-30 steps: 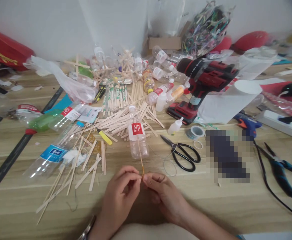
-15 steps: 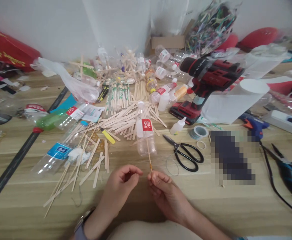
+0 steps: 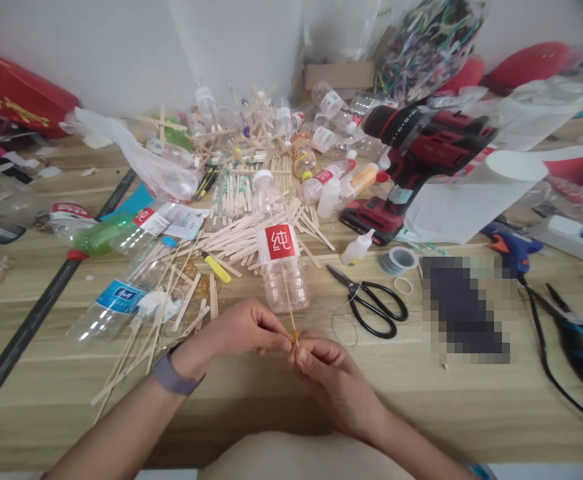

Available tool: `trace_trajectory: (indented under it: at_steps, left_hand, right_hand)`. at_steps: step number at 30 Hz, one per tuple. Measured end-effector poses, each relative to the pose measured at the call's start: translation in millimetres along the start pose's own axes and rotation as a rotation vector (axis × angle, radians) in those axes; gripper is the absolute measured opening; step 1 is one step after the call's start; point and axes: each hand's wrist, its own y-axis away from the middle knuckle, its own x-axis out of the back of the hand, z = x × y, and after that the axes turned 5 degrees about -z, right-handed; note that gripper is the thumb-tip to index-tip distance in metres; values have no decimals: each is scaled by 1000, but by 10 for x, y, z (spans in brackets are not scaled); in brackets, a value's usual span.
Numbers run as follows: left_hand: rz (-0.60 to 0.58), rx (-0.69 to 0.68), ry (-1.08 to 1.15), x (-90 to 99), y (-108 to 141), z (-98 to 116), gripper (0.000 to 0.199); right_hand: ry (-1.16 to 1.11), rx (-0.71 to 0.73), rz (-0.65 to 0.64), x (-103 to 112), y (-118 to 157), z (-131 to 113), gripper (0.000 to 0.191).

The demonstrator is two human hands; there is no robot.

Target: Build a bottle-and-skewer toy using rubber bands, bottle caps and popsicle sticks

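My right hand (image 3: 338, 380) is closed on the near end of a thin wooden stick (image 3: 290, 300). Around that end sits an amber wrap (image 3: 295, 335) that looks like a rubber band. My left hand (image 3: 251, 327) pinches at the same spot, its thumb and fingertips against the wrapped end; they partly hide what is between them. Beyond both hands is a clear plastic bottle (image 3: 284, 287) with a red label and white cap, leaning a little left. The stick runs up to its label; whether it is fixed to the bottle I cannot tell.
Flat wooden sticks (image 3: 231, 243) are heaped behind the bottle. Black-handled scissors (image 3: 371, 307), a tape roll (image 3: 400, 260), a glue bottle (image 3: 358, 248) and a red cordless drill (image 3: 421, 160) are to the right. Pliers (image 3: 578, 340) lie farther right, a blue-labelled bottle (image 3: 121, 297) left.
My left hand has moved right and closed at the stick's end, beside my right hand. The red-labelled bottle has shifted left and tilted, its cap now farther up the view.
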Motion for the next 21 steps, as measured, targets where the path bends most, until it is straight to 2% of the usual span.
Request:
trace_trajectory:
  at_steps: [6, 9, 15, 21]
  left_hand:
    - [129, -60, 320, -285, -19, -228, 34]
    - [176, -57, 435, -386, -13, -286, 38]
    - [207, -59, 529, -419, -25, -308, 44]
    - [175, 10, 620, -469, 0, -313, 49]
  right_hand:
    - [44, -97, 3, 36, -22, -20, 37]
    - [48, -137, 8, 46, -33, -18, 41]
    - [6, -133, 77, 38, -43, -13, 42]
    - [81, -111, 112, 16, -78, -87, 31]
